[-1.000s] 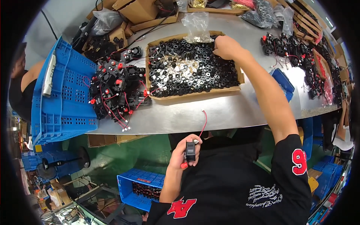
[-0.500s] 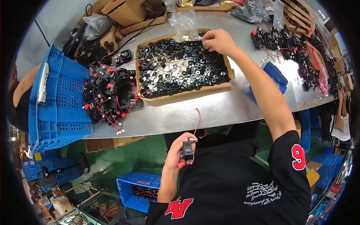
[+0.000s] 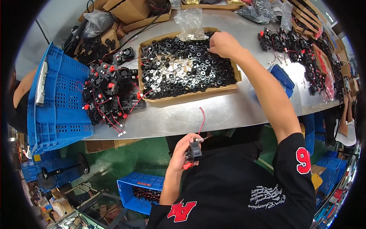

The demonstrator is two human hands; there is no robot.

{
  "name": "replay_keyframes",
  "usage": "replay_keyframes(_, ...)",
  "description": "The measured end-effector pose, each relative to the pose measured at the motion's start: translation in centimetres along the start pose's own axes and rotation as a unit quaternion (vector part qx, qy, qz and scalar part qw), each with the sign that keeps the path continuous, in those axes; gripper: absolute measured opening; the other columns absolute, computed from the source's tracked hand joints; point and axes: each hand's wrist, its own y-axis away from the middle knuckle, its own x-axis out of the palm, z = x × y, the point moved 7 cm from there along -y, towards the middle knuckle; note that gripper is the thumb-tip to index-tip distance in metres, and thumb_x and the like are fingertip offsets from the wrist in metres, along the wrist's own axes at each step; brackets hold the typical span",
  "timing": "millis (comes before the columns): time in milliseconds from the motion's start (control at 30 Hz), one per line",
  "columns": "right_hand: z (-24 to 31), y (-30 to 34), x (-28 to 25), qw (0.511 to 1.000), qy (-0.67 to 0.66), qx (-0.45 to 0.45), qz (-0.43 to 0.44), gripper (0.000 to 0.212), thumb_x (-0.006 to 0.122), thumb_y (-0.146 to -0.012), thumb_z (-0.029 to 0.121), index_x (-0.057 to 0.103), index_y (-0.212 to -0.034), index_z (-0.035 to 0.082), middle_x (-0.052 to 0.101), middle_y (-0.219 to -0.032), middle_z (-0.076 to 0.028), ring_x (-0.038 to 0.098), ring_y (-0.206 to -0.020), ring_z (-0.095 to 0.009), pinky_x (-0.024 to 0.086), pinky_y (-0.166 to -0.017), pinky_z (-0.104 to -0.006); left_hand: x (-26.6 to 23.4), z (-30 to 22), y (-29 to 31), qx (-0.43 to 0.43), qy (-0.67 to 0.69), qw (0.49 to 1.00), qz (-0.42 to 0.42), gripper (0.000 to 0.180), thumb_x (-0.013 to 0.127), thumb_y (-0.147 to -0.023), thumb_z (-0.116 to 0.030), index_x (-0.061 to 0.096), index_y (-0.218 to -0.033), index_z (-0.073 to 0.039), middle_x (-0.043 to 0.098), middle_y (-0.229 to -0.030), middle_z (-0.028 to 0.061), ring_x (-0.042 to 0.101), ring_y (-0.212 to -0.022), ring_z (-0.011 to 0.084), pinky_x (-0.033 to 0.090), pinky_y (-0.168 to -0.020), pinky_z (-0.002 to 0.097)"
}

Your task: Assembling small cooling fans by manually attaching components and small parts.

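My left hand [image 3: 180,154] is closed around a small black plastic assembly [image 3: 195,150] near the table's front edge. A red cap [image 3: 188,165] sits at its lower end, and a red wire [image 3: 203,119] runs up from it over the table. My right hand [image 3: 225,45] is at the far right corner of a shallow cardboard tray [image 3: 192,94], its fingertips pinched together over the contents. Whatever lies between those fingers is too small to make out. Many black rings and shiny metal washers [image 3: 200,70] fill the tray.
A clear plastic bag [image 3: 189,23] lies on the tray's far edge. Left of the tray are piled black fan assemblies [image 3: 110,91] beside a tilted blue crate [image 3: 63,101]. To the right lie a small blue bin [image 3: 281,79] and more assemblies [image 3: 293,49]. Another blue crate [image 3: 143,204] stands below.
My right hand has shifted slightly, with its fingers drawn closer together at the tray's corner. The assembly in my left hand has turned a little and moved slightly right.
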Motion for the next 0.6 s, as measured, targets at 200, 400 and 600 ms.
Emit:
replay_keyframes(200,2.2,-0.6,-1.4,0.997,0.073,-0.026,-0.007,0.023,0.07,-0.07,0.019,0.07,-0.078,-0.003,0.068,-0.082,-0.024,0.066,-0.079,-0.039,0.053,-0.073,-0.0458,0.4,-1.7,-0.1,0.059,-0.013,0.996,-0.071,0.037,0.04,-0.098,-0.028,0.051,-0.109,0.005,0.052,-0.065,0.0074,0.048,-0.038,0.0137,0.046,-0.039,0.0267)
replay_keyframes(400,0.0,0.1,-0.6,0.996,0.031,-0.043,-0.077,0.023,0.069,-0.069,0.02,0.071,-0.08,0.0,0.069,-0.081,-0.019,0.066,-0.078,-0.036,0.053,-0.073,-0.0422,1.9,-3.5,-0.1,0.108,-0.048,0.987,-0.105,0.034,0.046,-0.097,-0.025,0.054,-0.115,0.002,0.058,-0.073,0.0035,0.058,-0.052,0.0085,0.049,-0.044,0.0217)
replay_keyframes(600,-0.8,3.1,-3.0,0.977,-0.184,-0.011,-0.108,0.026,0.067,-0.073,0.018,0.073,-0.093,0.004,0.07,-0.079,-0.01,0.067,-0.076,-0.022,0.052,-0.072,-0.0335,1.2,-2.8,-0.8,0.101,-0.016,0.994,-0.044,0.029,0.048,-0.098,-0.02,0.054,-0.117,0.002,0.065,-0.102,0.0098,0.065,-0.089,0.0122,0.052,-0.079,0.0256)
